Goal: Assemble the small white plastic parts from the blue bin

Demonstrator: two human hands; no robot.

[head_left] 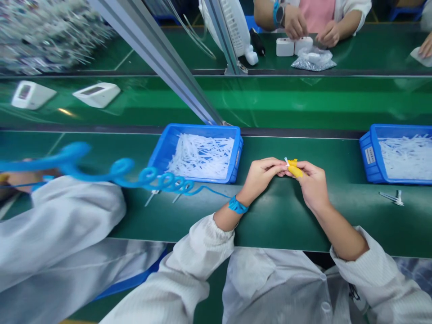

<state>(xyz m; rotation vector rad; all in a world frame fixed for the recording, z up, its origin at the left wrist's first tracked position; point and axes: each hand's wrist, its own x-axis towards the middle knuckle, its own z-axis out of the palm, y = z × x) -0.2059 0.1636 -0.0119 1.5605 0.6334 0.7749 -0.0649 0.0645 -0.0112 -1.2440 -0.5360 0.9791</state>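
Note:
My left hand (265,176) and my right hand (313,182) meet above the green bench, fingertips pinched together. Between them is a small white plastic piece (286,161), its upper end sticking up and the rest covered by fingers. Yellow finger cots (295,171) appear to cover the thumb and forefinger of my right hand. A blue wrist strap (238,205) with a coiled cord (124,173) is on my left wrist. Left of my hands stands a blue bin (240,150) of thin white plastic pieces (202,155).
Another blue bin (368,155) of white pieces stands right; loose white pieces (393,197) lie before it. A metal post (175,72) rises behind the left bin. White devices (97,94) rest on the green belt. A co-worker's sleeve (77,202) is at left; another person's hands (295,22) work opposite.

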